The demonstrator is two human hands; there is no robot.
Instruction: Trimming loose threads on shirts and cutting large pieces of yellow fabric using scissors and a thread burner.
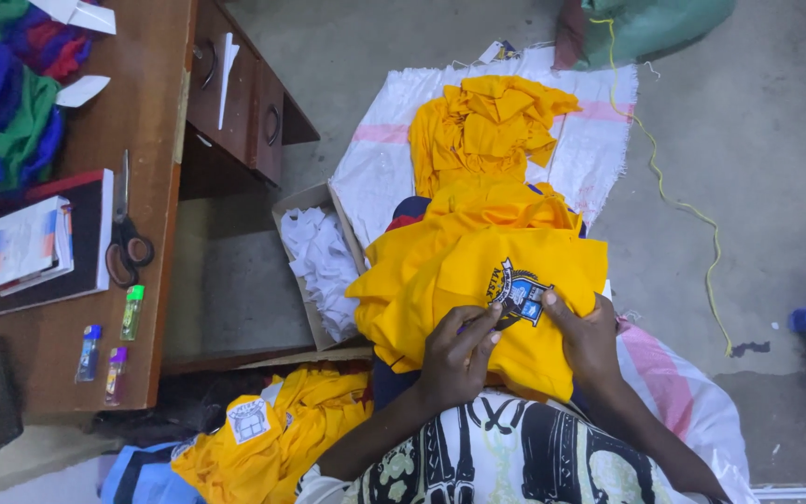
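A yellow shirt [478,271] with a sewn crest badge [518,297] lies over my lap. My left hand [457,355] pinches the fabric just left of the badge, and a thin dark tool shows between its fingers. My right hand [586,338] grips the shirt at the badge's right edge. Both hands hold the cloth taut around the badge. More yellow shirts [487,126] are piled on a white sack [380,168] on the floor ahead.
A wooden desk [156,187] at left carries scissors [125,241], a book [25,245], small tubes [131,313] and colourful cloth [6,89]. A cardboard box of white scraps [324,261] sits beside my knees. Another yellow heap [272,434] lies at lower left. A green bag [650,28] rests on the far floor.
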